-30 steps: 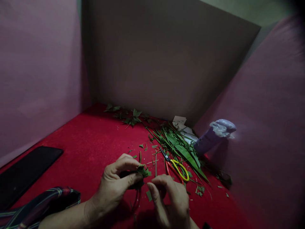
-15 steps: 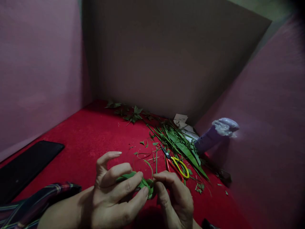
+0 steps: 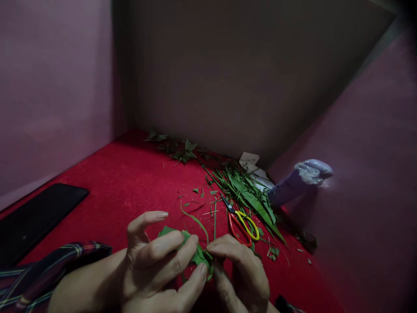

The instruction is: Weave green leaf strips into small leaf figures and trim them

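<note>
Leaf bundle: there it is, a folded green leaf, low and central between both hands; call that the clock's middle, twelve straight ahead of the person.
Left hand: fingers and thumb closing on the leaf, topmost finger lifted free at ten o'clock, plaid sleeve behind at eight.
Right hand: thumb and forefinger drawn together at the leaf's three o'clock end; whether they grip it or the strip, I can't tell from here.
Strip: a thin green ribbon curving up from those right fingertips toward eleven.
Scissors: two o'clock, just beyond the right hand, one yellow handle, one red, blades pointing away.
Greenery: long leaves heaped at one o'clock, small scraps scattered at twelve, leafy sprigs farther back.
Beyond the heap: white papers at one, and a purple bottle tilting at two, its top wrapped in plastic.
Black slab: flat toward ten, well apart from the hands.
Edges: red cloth spreads widest around eleven; pink walls flank left and right, a dark panel shuts off twelve.
</note>
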Demonstrator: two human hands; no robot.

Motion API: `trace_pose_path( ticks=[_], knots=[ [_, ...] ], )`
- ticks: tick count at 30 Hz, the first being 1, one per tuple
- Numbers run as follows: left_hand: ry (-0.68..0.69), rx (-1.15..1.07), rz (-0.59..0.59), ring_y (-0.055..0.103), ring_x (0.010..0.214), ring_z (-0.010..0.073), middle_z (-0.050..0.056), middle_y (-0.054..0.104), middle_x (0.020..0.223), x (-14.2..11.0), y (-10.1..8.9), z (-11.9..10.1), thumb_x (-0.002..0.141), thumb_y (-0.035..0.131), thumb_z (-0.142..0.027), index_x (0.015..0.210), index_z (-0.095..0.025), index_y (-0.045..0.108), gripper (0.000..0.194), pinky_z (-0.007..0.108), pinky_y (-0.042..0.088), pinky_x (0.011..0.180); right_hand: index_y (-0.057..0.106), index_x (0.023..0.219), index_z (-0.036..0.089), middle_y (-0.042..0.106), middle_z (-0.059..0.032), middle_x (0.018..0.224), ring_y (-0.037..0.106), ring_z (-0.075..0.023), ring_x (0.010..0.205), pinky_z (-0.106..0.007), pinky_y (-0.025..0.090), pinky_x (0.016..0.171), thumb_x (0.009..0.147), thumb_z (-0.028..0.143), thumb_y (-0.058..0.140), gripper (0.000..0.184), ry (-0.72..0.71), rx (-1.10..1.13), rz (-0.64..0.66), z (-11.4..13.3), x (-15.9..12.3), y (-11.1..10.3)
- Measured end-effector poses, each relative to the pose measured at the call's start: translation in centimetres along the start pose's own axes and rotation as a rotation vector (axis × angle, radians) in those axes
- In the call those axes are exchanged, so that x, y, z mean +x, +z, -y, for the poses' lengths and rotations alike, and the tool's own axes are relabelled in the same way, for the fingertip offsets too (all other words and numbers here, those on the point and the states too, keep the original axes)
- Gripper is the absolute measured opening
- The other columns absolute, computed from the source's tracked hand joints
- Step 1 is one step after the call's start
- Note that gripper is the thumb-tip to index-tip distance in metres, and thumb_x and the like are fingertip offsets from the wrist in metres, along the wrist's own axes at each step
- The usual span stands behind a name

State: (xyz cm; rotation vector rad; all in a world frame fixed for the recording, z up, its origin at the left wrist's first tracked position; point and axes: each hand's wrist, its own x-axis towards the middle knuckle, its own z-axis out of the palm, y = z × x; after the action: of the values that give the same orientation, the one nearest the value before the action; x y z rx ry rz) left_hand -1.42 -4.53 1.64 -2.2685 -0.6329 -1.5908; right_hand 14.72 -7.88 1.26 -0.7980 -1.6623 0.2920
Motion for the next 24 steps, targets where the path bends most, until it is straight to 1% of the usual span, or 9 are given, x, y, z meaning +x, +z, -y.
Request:
trace_pose_path(
  ticks=[3, 6, 8, 10, 12, 14, 17, 21, 24],
  knots=[
    [-0.023, -0.008, 0.064, 0.057, 0.079, 0.013, -0.008, 0.074, 0.083, 0.1, -0.4, -0.2, 0.078, 0.057, -0.009, 0.072, -0.031, 0.065, 0.024, 0.049, 0.034, 0.099, 0.06, 0.101, 0.019, 0.067, -0.0045, 0.075, 0.063, -0.0155, 0.063, -0.025, 0.052, 0.053, 0.074, 0.004, 0.053, 0.032, -0.057, -0.029, 0.057, -0.2, 0.2, -0.2],
    [-0.023, 0.024, 0.079, 0.057, 0.078, 0.0131, -0.009, 0.074, 0.084, 0.0, -0.6, -0.2, 0.078, 0.057, -0.008, 0.072, -0.032, 0.064, 0.026, 0.05, 0.032, 0.1, 0.06, 0.101, 0.019, 0.066, -0.0043, 0.071, 0.062, -0.0145, 0.057, -0.023, 0.049, 0.047, 0.078, 0.012, 0.05, 0.026, -0.131, -0.08, 0.067, -0.3, 0.4, -0.3],
    [0.01, 0.035, 0.066, 0.057, 0.076, 0.0134, -0.01, 0.074, 0.082, -0.1, -0.6, 0.2, 0.078, 0.055, -0.008, 0.07, -0.032, 0.065, 0.027, 0.05, 0.032, 0.1, 0.061, 0.101, 0.019, 0.065, -0.004, 0.069, 0.06, -0.0134, 0.054, -0.022, 0.047, 0.045, 0.079, 0.014, 0.05, 0.025, -0.151, -0.114, 0.075, -0.3, 0.4, -0.3],
    [0.058, 0.011, 0.078, 0.058, 0.074, 0.0139, -0.01, 0.075, 0.08, -0.1, -0.8, 0.7, 0.08, 0.053, -0.01, 0.071, -0.033, 0.065, 0.027, 0.049, 0.032, 0.1, 0.061, 0.101, 0.019, 0.065, -0.0034, 0.069, 0.06, -0.0121, 0.052, -0.022, 0.046, 0.045, 0.077, 0.011, 0.052, 0.027, -0.158, -0.155, 0.085, -0.2, 0.3, -0.3],
    [0.135, -0.057, 0.144, 0.06, 0.076, 0.0151, -0.007, 0.075, 0.083, -0.1, -0.9, 1.1, 0.084, 0.045, -0.014, 0.079, -0.031, 0.067, 0.028, 0.048, 0.033, 0.099, 0.062, 0.099, 0.02, 0.065, -0.0026, 0.068, 0.06, -0.0114, 0.053, -0.02, 0.046, 0.045, 0.075, 0.007, 0.054, 0.029, -0.165, -0.195, 0.066, -0.2, 0.1, -0.4],
    [0.085, -0.103, 0.16, 0.061, 0.08, 0.0174, -0.003, 0.076, 0.083, -0.1, -1.1, 1.3, 0.088, 0.038, -0.016, 0.085, -0.026, 0.068, 0.032, 0.05, 0.034, 0.098, 0.062, 0.098, 0.021, 0.065, -0.0014, 0.067, 0.06, -0.0105, 0.052, -0.02, 0.045, 0.045, 0.075, 0.006, 0.055, 0.028, -0.171, -0.228, 0.048, -0.3, -0.1, -0.4],
    [-0.004, -0.127, 0.169, 0.062, 0.082, 0.0187, -0.002, 0.076, 0.083, -0.3, -1.3, 1.2, 0.088, 0.038, -0.017, 0.092, -0.026, 0.067, 0.031, 0.051, 0.035, 0.098, 0.063, 0.097, 0.022, 0.064, 0.0002, 0.066, 0.059, -0.0093, 0.05, -0.019, 0.045, 0.045, 0.077, 0.008, 0.054, 0.026, -0.175, -0.248, 0.052, -0.5, -0.1, -0.5],
    [-0.016, -0.128, 0.206, 0.062, 0.082, 0.0175, -0.004, 0.076, 0.085, -0.6, -1.3, 1.1, 0.088, 0.039, -0.016, 0.095, -0.03, 0.066, 0.031, 0.051, 0.032, 0.101, 0.063, 0.092, 0.022, 0.065, 0.0017, 0.064, 0.06, -0.0082, 0.05, -0.018, 0.045, 0.046, 0.078, 0.008, 0.055, 0.021, -0.141, -0.219, 0.014, -0.1, 0.3, -0.4],
    [-0.021, -0.119, 0.22, 0.062, 0.082, 0.0174, -0.004, 0.076, 0.087, -0.5, -1.5, 1.0, 0.088, 0.04, -0.017, 0.091, -0.031, 0.066, 0.03, 0.051, 0.032, 0.101, 0.062, 0.093, 0.022, 0.067, 0.0004, 0.067, 0.062, -0.0099, 0.055, -0.02, 0.048, 0.051, 0.077, 0.006, 0.058, 0.022, -0.078, -0.187, 0.057, 0.5, 0.5, -0.4]
  ],
)
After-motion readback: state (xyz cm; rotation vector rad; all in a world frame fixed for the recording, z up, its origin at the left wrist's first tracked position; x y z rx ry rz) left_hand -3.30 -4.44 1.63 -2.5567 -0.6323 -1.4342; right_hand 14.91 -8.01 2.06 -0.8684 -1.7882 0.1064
